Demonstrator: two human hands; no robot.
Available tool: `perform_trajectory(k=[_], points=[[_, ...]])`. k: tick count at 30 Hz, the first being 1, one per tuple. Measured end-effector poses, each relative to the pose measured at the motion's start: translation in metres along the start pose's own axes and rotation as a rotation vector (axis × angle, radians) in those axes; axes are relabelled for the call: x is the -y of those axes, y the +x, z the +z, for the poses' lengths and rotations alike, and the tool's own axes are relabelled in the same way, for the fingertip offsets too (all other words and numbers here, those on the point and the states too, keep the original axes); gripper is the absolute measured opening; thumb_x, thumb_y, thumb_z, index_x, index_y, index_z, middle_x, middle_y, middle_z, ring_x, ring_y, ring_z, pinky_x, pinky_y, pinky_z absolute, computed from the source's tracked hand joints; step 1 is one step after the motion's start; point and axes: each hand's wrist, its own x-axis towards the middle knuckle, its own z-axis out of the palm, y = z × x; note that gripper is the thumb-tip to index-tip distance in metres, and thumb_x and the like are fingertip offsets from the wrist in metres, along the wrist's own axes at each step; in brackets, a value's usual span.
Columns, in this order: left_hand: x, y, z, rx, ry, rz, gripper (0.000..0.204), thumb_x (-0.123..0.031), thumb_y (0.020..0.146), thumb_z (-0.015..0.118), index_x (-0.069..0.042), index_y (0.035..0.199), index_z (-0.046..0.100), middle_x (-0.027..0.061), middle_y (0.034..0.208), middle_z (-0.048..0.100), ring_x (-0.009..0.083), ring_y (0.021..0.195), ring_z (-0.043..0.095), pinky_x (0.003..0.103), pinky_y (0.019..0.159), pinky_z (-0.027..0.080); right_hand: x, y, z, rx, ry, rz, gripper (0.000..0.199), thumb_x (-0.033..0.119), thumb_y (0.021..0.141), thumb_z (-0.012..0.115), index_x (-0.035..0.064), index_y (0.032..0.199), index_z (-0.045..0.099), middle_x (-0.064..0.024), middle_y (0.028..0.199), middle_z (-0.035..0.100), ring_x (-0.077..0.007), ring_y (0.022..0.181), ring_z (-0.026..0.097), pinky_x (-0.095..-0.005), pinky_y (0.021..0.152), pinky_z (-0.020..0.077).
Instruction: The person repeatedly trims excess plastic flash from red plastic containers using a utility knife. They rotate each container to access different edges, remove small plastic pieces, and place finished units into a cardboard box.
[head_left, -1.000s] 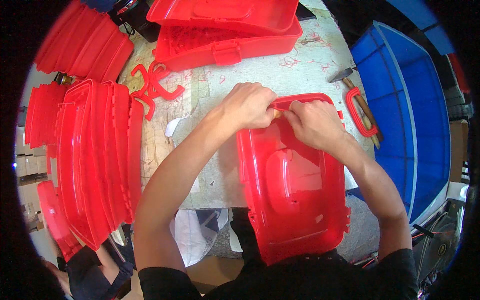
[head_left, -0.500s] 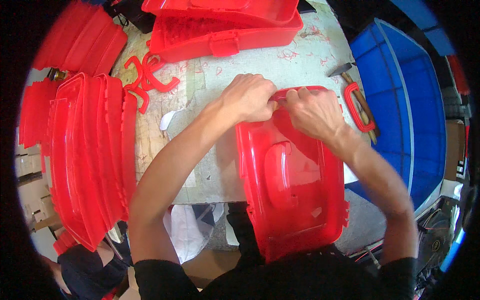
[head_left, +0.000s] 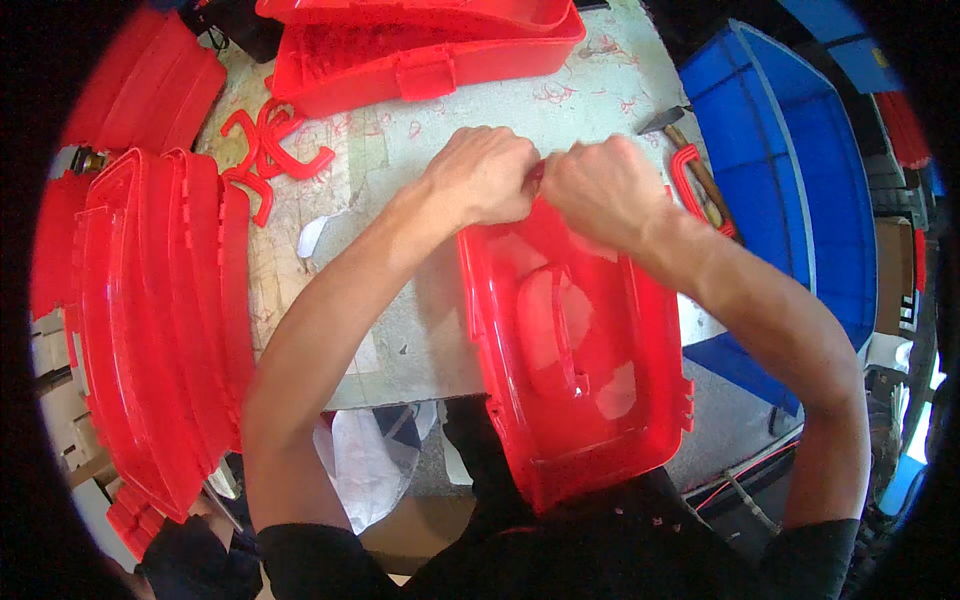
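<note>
A shallow red plastic lid (head_left: 600,340) with a raised oval in its middle leans from my lap over the front edge of the table. At its far end my left hand (head_left: 487,172) is closed on the left corner of the rim. Close beside it, my right hand (head_left: 605,195) is closed in a fist over the same far rim. A small red part shows between the two hands. The fingers of my right hand hide whatever they hold.
Red boxes (head_left: 430,75) stand at the back of the table, near loose red handles (head_left: 285,150). Stacked red lids (head_left: 150,320) rise at the left. A hammer (head_left: 662,121) and another red handle (head_left: 687,180) lie by a blue crate (head_left: 760,150) on the right.
My right fist has turned and moved left against my left hand, covering more of the far rim. The whole view has shifted slightly; the lid's near end still rests in my lap.
</note>
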Motion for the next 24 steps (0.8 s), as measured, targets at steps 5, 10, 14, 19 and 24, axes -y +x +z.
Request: perform_trajectory(k=[5, 10, 14, 19, 24], points=[[0.000, 0.001, 0.003, -0.026, 0.035, -0.009, 0.022, -0.022, 0.082, 0.063, 0.000, 0.084, 0.068, 0.0276, 0.082, 0.066, 0.0459, 0.083, 0.065, 0.054, 0.075, 0.052, 0.017, -0.007, 0.020, 0.049, 0.238, 0.362, 0.014, 0.016, 0.091, 0.062, 0.0102, 0.092, 0.074, -0.0101, 0.080, 0.075, -0.0232, 0.073, 0.074, -0.0361, 0.063, 0.0582], [0.004, -0.005, -0.012, 0.072, -0.041, 0.009, 0.031, -0.028, 0.088, 0.065, -0.002, 0.105, 0.064, 0.0268, 0.089, 0.068, 0.0458, 0.084, 0.065, 0.053, 0.076, 0.052, -0.011, -0.045, 0.027, -0.463, 0.354, 0.348, 0.011, 0.016, 0.092, 0.066, 0.0083, 0.089, 0.072, -0.0104, 0.087, 0.073, -0.0245, 0.082, 0.073, -0.0355, 0.064, 0.0583], [0.035, -0.039, -0.028, 0.004, -0.064, -0.226, 0.036, -0.025, 0.090, 0.064, -0.005, 0.119, 0.064, 0.0261, 0.097, 0.069, 0.0427, 0.091, 0.067, 0.050, 0.081, 0.052, -0.088, -0.092, 0.030, -0.172, 0.350, 0.851, 0.015, 0.019, 0.095, 0.063, 0.0088, 0.098, 0.075, -0.0117, 0.093, 0.072, -0.0273, 0.084, 0.070, -0.0400, 0.068, 0.0560], [0.070, -0.122, -0.024, -0.115, -0.276, -0.371, 0.038, -0.016, 0.090, 0.063, -0.002, 0.126, 0.061, 0.0231, 0.105, 0.071, 0.0353, 0.098, 0.070, 0.043, 0.088, 0.052, -0.076, -0.148, 0.078, -0.027, 0.397, 0.762, 0.015, 0.016, 0.089, 0.064, 0.0054, 0.097, 0.070, -0.0138, 0.098, 0.070, -0.0320, 0.090, 0.068, -0.0439, 0.071, 0.0561], [0.049, -0.191, -0.020, -0.168, -0.488, -0.555, 0.037, -0.010, 0.093, 0.066, 0.005, 0.125, 0.059, 0.0157, 0.112, 0.072, 0.0210, 0.101, 0.068, 0.036, 0.089, 0.053, -0.045, -0.179, 0.111, -0.205, 0.370, 0.854, 0.024, 0.006, 0.082, 0.062, 0.0013, 0.105, 0.066, -0.0171, 0.112, 0.061, -0.0324, 0.107, 0.059, -0.0423, 0.084, 0.0544]])
